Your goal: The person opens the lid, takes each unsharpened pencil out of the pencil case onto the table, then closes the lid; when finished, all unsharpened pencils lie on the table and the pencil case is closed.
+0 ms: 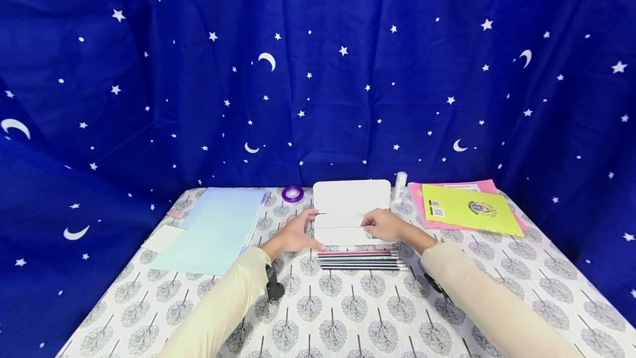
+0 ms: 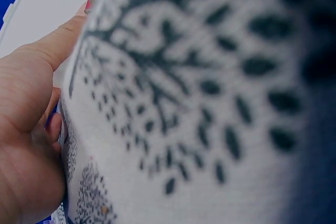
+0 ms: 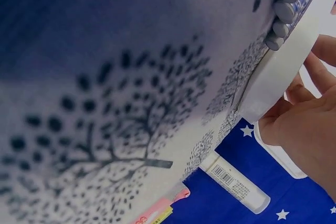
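Note:
A white pencil case (image 1: 351, 195) lies open at the middle of the table, its lid raised at the back. My left hand (image 1: 294, 232) holds the case's left end, thumb at the front corner and fingers on the side. Over the right part of the case my right hand (image 1: 382, 224) reaches in with bent fingers. In the right wrist view its fingers (image 3: 310, 80) pass over the white rim; whether the tips pinch anything is hidden. Several pencils (image 1: 360, 259), red, teal and dark, lie in a row just in front, eraser ends to the right.
Purple tape (image 1: 292, 194) lies behind my left hand. A white glue stick (image 1: 400, 185) stands right of the lid. Yellow (image 1: 462, 209) and pink booklets (image 1: 489, 186) are stacked at right. A light-blue folder (image 1: 213, 231) and pale yellow notes (image 1: 163, 238) lie at left.

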The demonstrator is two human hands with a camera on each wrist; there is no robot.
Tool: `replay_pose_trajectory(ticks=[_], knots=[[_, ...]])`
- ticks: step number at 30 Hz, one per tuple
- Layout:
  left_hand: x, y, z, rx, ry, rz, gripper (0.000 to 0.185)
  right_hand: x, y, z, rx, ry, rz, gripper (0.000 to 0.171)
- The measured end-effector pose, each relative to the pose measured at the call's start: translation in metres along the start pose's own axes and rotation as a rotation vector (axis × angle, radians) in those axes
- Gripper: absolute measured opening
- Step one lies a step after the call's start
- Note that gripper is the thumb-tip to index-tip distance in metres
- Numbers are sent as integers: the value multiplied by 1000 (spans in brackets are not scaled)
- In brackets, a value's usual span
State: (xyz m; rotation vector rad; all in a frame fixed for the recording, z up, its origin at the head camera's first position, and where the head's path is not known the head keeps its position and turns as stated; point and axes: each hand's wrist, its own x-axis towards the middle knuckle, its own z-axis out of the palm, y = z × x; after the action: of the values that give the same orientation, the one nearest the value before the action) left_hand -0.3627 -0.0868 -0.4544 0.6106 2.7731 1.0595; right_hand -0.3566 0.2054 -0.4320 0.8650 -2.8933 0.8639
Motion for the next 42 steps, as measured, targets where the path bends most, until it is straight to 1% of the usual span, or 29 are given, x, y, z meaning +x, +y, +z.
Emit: replay_pose_trajectory(ticks=[4,9,13,18,22,27,33,35,38,42], knots=[[0,1,0,-1,0,3,105,-1,0,-1,17,31,8,12],[0,2,0,7,-2,7,105,-3,-2,-3,45,52,17,6],[-1,3,1,-5,-2,9,105,-4,-3,-3,58,62,26,4],[-1,3,1,-9,0,8,105,-6,-4,-4,43,72,21,4],[-1,2,1,2,1,11,105,-11,-8,-8,17,94,-14,4],[-1,0,2,6,0,8,105,-23,-15,-13,11,91,-53,3],[-1,0,1,-9,2,12,104,-44,-27,-20,44,65,-58,4],[-1,0,1,-12,3,20,105,-51,-32,-21,54,52,-52,4],[-1,0,0,-10,0,12,105,-61,-38,-22,74,36,-29,5],[-1,0,0,-19,0,8,104,-74,-44,-20,100,26,-21,4]])
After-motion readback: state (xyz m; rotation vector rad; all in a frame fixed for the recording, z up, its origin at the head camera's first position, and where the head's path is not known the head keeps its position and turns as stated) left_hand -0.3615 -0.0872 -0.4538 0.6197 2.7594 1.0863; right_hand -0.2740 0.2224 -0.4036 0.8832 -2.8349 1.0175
